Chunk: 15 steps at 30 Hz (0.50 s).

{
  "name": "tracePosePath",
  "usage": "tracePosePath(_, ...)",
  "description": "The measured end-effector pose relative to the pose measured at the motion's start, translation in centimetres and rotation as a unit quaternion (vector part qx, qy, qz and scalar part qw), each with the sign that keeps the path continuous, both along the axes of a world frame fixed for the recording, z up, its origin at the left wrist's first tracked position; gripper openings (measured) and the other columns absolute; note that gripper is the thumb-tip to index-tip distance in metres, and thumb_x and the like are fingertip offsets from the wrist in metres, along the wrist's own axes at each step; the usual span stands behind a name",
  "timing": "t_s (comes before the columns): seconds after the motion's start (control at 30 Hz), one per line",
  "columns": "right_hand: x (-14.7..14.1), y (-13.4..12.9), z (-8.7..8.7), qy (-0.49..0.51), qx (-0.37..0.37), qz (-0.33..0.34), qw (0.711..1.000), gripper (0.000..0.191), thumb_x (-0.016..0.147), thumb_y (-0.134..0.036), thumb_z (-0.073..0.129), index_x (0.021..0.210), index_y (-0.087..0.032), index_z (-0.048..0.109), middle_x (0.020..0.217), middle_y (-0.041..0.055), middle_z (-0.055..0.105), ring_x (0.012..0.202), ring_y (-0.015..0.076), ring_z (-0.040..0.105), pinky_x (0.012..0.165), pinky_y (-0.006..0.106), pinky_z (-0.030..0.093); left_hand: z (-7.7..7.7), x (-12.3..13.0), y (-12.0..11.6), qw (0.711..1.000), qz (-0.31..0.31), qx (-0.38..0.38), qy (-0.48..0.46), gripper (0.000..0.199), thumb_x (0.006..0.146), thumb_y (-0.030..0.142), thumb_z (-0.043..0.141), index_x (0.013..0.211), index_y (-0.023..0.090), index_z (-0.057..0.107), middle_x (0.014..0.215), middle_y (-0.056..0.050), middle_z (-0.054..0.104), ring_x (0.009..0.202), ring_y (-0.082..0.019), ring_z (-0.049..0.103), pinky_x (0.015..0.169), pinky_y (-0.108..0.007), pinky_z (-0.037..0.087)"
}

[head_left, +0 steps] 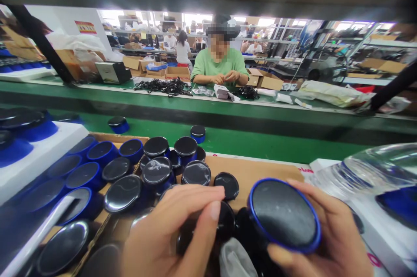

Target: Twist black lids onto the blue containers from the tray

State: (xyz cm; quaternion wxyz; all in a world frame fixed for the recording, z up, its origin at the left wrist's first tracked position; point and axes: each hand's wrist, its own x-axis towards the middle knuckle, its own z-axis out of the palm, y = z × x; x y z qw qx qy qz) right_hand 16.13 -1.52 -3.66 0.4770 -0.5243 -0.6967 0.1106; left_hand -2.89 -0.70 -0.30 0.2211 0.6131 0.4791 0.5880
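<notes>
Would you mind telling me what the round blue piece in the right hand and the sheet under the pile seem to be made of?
The blue piece in the right hand looks like moulded plastic: a glossy blue rim around a smooth dark face with soft reflections, possibly filmed. The sheet looks like plain matt brown cardboard.

Bright windows light a workshop with green tables and shelves.

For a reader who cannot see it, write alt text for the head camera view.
A right hand holds a round blue-rimmed black puck while the left hand fingers another dark piece, over a cardboard tray crowded with similar pucks. Across a green conveyor, a person in a green shirt works.
</notes>
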Motion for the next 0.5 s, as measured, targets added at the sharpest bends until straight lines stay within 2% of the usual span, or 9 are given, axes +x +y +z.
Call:
tracePosePath(0.07, 0.6, 1.8, 0.7, -0.121, -0.029, -0.08, 0.989, 0.052, 0.085, -0.059, 0.053, 0.126, -0.029, 0.041, 0.115, 0.0064, 0.061, 0.097, 0.0226, 0.067, 0.076, 0.03, 0.057, 0.3, -0.2, 0.0, 0.999, 0.013, 0.026, -0.025, 0.03, 0.078, 0.014, 0.062, 0.087, 0.041, 0.07, 0.083, 0.021, 0.072, 0.078, 0.002, 0.063, 0.077, 0.003, 0.044)
tracePosePath(0.13, 0.4, 4.8, 1.4, -0.24, -0.11, -0.133, 0.955, 0.049, 0.089, -0.059, 0.047, 0.127, -0.029, 0.04, 0.111, 0.0084, 0.06, 0.092, 0.0244, 0.067, 0.071, 0.034, 0.056, 0.4, -0.2, 0.0, 0.998, 0.018, 0.023, -0.053, 0.028, 0.078, 0.013, 0.061, 0.083, 0.039, 0.07, 0.08, 0.02, 0.071, 0.076, 0.001, 0.063, 0.074, 0.001, 0.045)
tracePosePath(0.2, -0.3, 8.6, 1.7, -0.326, -0.196, -0.167, 0.91, 0.053, 0.089, -0.052, 0.052, 0.132, -0.023, 0.039, 0.106, 0.0103, 0.057, 0.085, 0.0243, 0.067, 0.071, 0.035, 0.055, 0.4, -0.1, 0.0, 0.997, 0.017, 0.005, -0.069, 0.025, 0.079, 0.014, 0.059, 0.082, 0.037, 0.069, 0.079, 0.017, 0.07, 0.075, 0.0, 0.064, 0.073, -0.002, 0.045)
tracePosePath(0.23, -0.6, 10.7, 1.6, -0.346, -0.211, -0.178, 0.897, 0.055, 0.088, -0.048, 0.058, 0.131, -0.019, 0.041, 0.104, 0.0108, 0.058, 0.083, 0.0241, 0.067, 0.072, 0.036, 0.055, 0.3, -0.1, 0.0, 0.997, 0.018, -0.002, -0.071, 0.023, 0.08, 0.015, 0.059, 0.083, 0.036, 0.069, 0.078, 0.016, 0.07, 0.075, -0.001, 0.065, 0.073, -0.004, 0.046)
tracePosePath(0.27, -0.8, 12.7, 1.3, -0.364, -0.215, -0.187, 0.887, 0.06, 0.084, -0.044, 0.066, 0.13, -0.014, 0.042, 0.109, 0.0123, 0.057, 0.091, 0.0248, 0.065, 0.075, 0.036, 0.055, 0.2, -0.1, 0.0, 0.998, 0.017, -0.007, -0.062, 0.021, 0.081, 0.016, 0.059, 0.084, 0.036, 0.068, 0.079, 0.015, 0.07, 0.076, -0.002, 0.065, 0.074, -0.006, 0.046)
tracePosePath(0.3, -0.9, 14.7, 0.9, -0.383, -0.214, -0.202, 0.876, 0.056, 0.084, -0.037, 0.068, 0.128, -0.012, 0.044, 0.117, 0.0127, 0.056, 0.103, 0.0253, 0.06, 0.081, 0.038, 0.054, 0.1, -0.2, 0.0, 0.999, 0.015, -0.008, -0.046, 0.02, 0.082, 0.018, 0.059, 0.085, 0.035, 0.068, 0.08, 0.014, 0.07, 0.077, -0.003, 0.065, 0.075, -0.007, 0.046)
tracePosePath(0.37, -0.8, 18.2, -0.3, -0.415, -0.211, -0.222, 0.857, 0.044, 0.087, -0.03, 0.064, 0.126, -0.015, 0.049, 0.126, 0.0111, 0.052, 0.113, 0.0257, 0.054, 0.089, 0.043, 0.051, -0.1, -0.4, 0.1, 1.0, 0.011, -0.003, -0.019, 0.017, 0.083, 0.02, 0.059, 0.086, 0.035, 0.066, 0.083, 0.014, 0.07, 0.08, -0.003, 0.065, 0.077, -0.008, 0.046)
tracePosePath(0.43, -0.3, 20.7, -1.4, -0.434, -0.21, -0.228, 0.846, 0.039, 0.089, -0.031, 0.061, 0.124, -0.017, 0.051, 0.129, 0.0102, 0.051, 0.115, 0.0258, 0.053, 0.092, 0.046, 0.049, -0.1, -0.5, 0.2, 1.0, 0.017, 0.004, -0.019, 0.017, 0.084, 0.02, 0.058, 0.086, 0.035, 0.066, 0.084, 0.014, 0.069, 0.08, -0.003, 0.063, 0.078, -0.009, 0.045)
tracePosePath(0.5, 0.1, 22.2, -2.1, -0.445, -0.217, -0.22, 0.84, 0.04, 0.09, -0.034, 0.06, 0.125, -0.017, 0.051, 0.13, 0.0103, 0.051, 0.114, 0.0257, 0.054, 0.092, 0.046, 0.049, 0.0, -0.4, 0.2, 0.998, 0.037, 0.012, -0.039, 0.019, 0.083, 0.018, 0.058, 0.084, 0.035, 0.066, 0.082, 0.014, 0.068, 0.079, -0.003, 0.062, 0.078, -0.009, 0.044)
